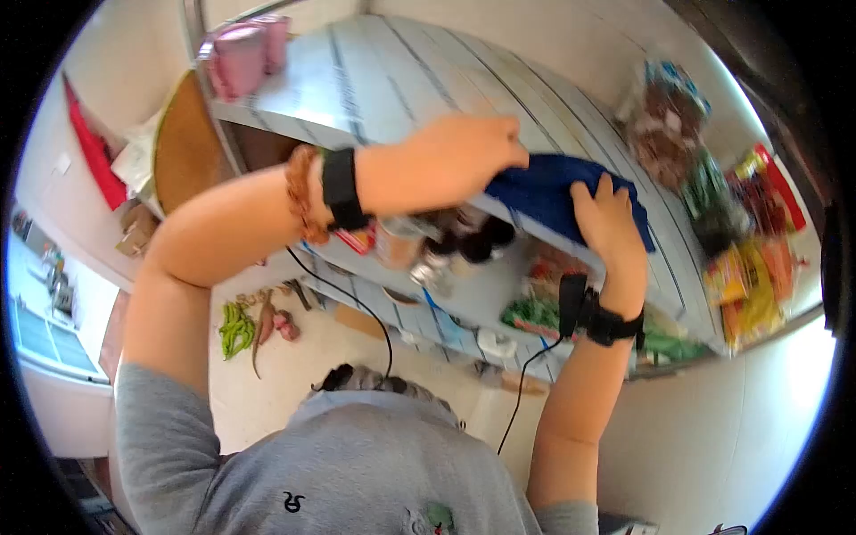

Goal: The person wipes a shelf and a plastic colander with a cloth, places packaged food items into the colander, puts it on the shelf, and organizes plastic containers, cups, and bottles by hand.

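A dark blue cloth lies bunched on the striped top shelf, near its front edge. My left hand is at the cloth's left end, its fingers curled in and closed on that end; the hand is slightly blurred. On the cloth's right part rests my right hand, palm down with its fingers spread. Black straps with cables are around both my wrists, and a beaded bracelet sits beside the left strap.
Pink containers stand at the shelf's left end. Bagged goods and yellow and red packets fill its right end. Jars and bottles are on the shelf below. Green peppers lie on the floor at the left.
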